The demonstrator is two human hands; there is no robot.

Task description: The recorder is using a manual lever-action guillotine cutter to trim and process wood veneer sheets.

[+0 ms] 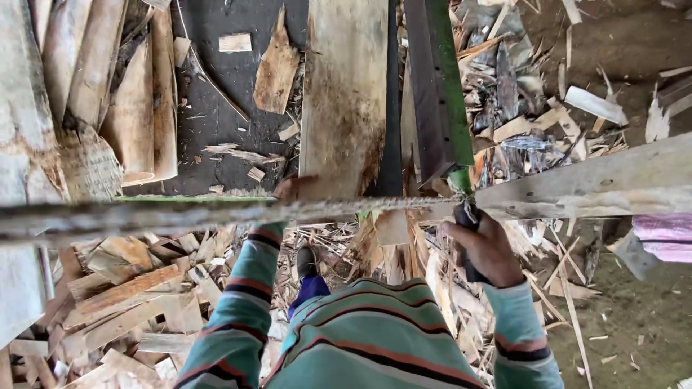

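My right hand (484, 246) is closed round the dark handle of a long lever blade (440, 86) with a green edge, which runs up and away from me. My left hand (288, 189) rests on the near end of a thin pale wood sheet (344, 94) that lies flat beside the blade; most of the hand is hidden behind a horizontal wooden bar (216, 213). My striped sleeves and one dark shoe (307, 261) show below.
Curled veneer strips (137, 108) are stacked at the upper left. Wood scraps and splinters (130, 302) litter the ground at lower left and upper right. A grey plank (605, 184) crosses at right, above a pink object (663, 234).
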